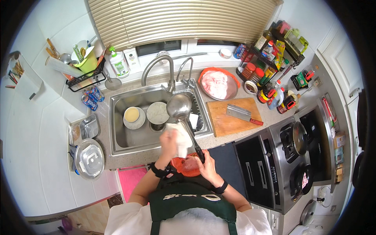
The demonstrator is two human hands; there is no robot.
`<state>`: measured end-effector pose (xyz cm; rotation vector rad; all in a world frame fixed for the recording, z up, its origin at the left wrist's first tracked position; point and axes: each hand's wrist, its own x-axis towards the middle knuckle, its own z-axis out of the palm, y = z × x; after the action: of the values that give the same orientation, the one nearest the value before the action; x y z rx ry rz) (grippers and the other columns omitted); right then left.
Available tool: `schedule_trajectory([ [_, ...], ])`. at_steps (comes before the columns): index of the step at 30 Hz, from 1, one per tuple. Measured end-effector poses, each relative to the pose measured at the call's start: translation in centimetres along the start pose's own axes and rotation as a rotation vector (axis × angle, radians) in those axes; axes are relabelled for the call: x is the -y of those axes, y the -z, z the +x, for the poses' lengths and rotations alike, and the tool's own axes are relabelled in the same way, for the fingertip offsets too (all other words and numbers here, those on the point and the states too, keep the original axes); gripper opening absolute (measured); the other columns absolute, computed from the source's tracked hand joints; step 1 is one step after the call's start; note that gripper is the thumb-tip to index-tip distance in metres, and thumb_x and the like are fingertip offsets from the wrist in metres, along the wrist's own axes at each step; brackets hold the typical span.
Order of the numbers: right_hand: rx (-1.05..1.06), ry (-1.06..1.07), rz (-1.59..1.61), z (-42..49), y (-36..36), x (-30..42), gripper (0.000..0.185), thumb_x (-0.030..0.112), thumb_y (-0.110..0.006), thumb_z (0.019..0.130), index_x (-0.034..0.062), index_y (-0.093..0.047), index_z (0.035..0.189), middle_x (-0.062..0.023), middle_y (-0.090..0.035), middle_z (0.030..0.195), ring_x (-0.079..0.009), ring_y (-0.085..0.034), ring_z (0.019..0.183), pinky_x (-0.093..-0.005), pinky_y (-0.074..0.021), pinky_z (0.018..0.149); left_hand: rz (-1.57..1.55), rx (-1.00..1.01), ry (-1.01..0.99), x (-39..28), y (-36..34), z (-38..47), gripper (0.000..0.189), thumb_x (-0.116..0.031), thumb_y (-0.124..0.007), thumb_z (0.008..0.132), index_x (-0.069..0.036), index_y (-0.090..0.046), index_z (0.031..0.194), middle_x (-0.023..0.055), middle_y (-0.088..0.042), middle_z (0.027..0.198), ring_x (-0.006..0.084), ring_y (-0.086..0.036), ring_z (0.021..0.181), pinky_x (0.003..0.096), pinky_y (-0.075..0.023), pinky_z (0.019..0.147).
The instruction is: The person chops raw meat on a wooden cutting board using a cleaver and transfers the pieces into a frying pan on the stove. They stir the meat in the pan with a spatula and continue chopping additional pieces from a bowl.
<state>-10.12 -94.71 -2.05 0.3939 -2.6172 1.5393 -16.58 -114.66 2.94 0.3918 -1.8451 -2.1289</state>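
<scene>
My right hand point(210, 168) grips the black handle of a metal ladle point(179, 106), its bowl held up over the sink's right part. In my left hand point(169, 144) is a white cloth point(181, 139), pressed against the ladle's shaft; that hand is slightly blurred. Below the ladle, the steel sink point(117, 138) holds a yellowish bowl point(131, 114) on a white plate point(134, 125), and a marbled plate point(157, 113) beside them. Under my hands, in front of the counter edge, a red container point(188, 166) shows partly.
Right of the sink, a cleaver point(239, 112) lies on a wooden cutting board point(217, 123). Behind it stands a metal basin point(233, 91) with pale meat and a red bag. Pans rest on the stove point(282, 129) at the right. A curved faucet point(171, 70) rises behind the sink.
</scene>
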Motion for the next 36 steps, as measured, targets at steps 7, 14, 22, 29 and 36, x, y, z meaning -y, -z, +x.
schedule_trajectory([
  [7,0.019,0.034,-0.060,1.5,-0.6,2.0,0.038,0.011,-0.066,0.092,-0.0029,-0.050,0.124,-0.0240,-0.064,0.094,-0.0422,-0.065,0.085,-0.0420,-0.0520,0.073,-0.465,0.100,0.074,1.1,-2.0,3.1,0.033,-0.032,-0.045,0.106,-0.002,-0.056,0.115,0.0079,-0.065,0.103,0.0174,-0.064,0.086,0.0343,-0.0508,0.075],
  [14,0.037,0.021,-0.130,3.4,-1.2,2.7,0.043,0.007,-0.063,0.091,-0.0059,-0.046,0.128,-0.0331,-0.064,0.099,-0.0490,-0.065,0.090,-0.0470,-0.0539,0.075,0.247,0.123,-0.178,4.7,-3.7,1.2,0.022,-0.016,-0.052,0.097,0.005,-0.054,0.102,0.0244,-0.062,0.079,0.0341,-0.065,0.072,0.0416,-0.0482,0.066],
  [22,0.106,-0.130,0.054,4.8,0.5,2.7,0.041,0.010,-0.067,0.090,-0.0026,-0.050,0.125,-0.0258,-0.066,0.087,-0.0404,-0.069,0.081,-0.0402,-0.0536,0.069,0.054,0.022,-0.103,2.5,-0.2,2.4,0.022,-0.013,-0.056,0.096,0.003,-0.060,0.110,0.0181,-0.067,0.088,0.0277,-0.065,0.073,0.0406,-0.0511,0.068],
  [29,0.116,-0.071,0.017,4.5,1.4,3.4,0.032,0.010,-0.068,0.088,-0.0003,-0.058,0.117,-0.0170,-0.055,0.065,-0.0274,-0.059,0.053,-0.0347,-0.0467,0.054,0.915,0.271,-0.922,-5.5,0.6,6.5,0.041,-0.005,-0.062,0.082,-0.005,-0.061,0.123,0.0145,-0.053,0.137,0.0361,-0.044,0.131,0.0490,-0.0325,0.111],
  [36,0.111,-0.045,0.010,4.1,1.9,3.5,0.031,0.009,-0.066,0.087,0.0012,-0.059,0.117,-0.0144,-0.052,0.063,-0.0233,-0.052,0.049,-0.0330,-0.0440,0.052,0.851,0.292,-0.977,-6.2,-0.4,9.7,0.037,-0.007,-0.061,0.086,-0.007,-0.062,0.123,0.0134,-0.054,0.137,0.0340,-0.045,0.130,0.0478,-0.0347,0.110],
])
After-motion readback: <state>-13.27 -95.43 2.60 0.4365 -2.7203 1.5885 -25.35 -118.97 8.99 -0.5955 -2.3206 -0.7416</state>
